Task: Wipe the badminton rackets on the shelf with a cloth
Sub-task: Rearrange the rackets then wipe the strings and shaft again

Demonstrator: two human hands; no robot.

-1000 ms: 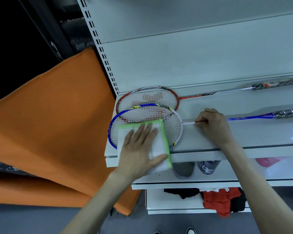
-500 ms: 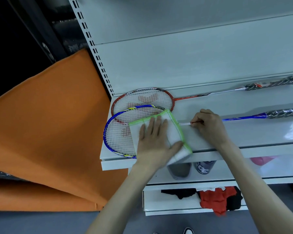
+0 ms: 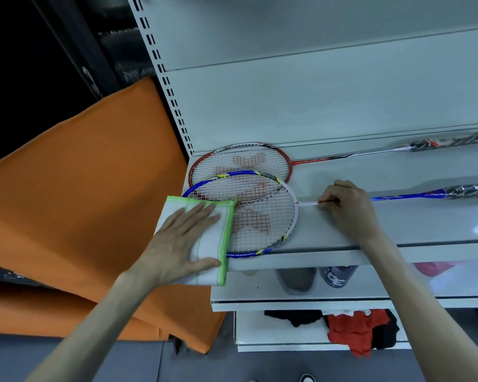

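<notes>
Two badminton rackets lie on the white shelf [image 3: 398, 224]. The blue racket [image 3: 262, 216] is nearest, its head overlapping the red racket [image 3: 243, 159] behind it. A white cloth with a green border [image 3: 213, 244] covers the left part of the blue racket's head and hangs past the shelf's left end. My left hand [image 3: 182, 244] presses flat on the cloth, fingers spread. My right hand [image 3: 348, 208] pinches the blue racket's shaft just right of its head.
An orange panel [image 3: 80, 202] leans left of the shelf. The perforated upright [image 3: 166, 86] marks the shelf's left end. Lower shelves hold bottles [image 3: 338, 277] and red and black clothes [image 3: 359, 329].
My left hand slid the cloth right across the blue racket's strings, then back to the left end of the head. My right hand kept its hold on the shaft.
</notes>
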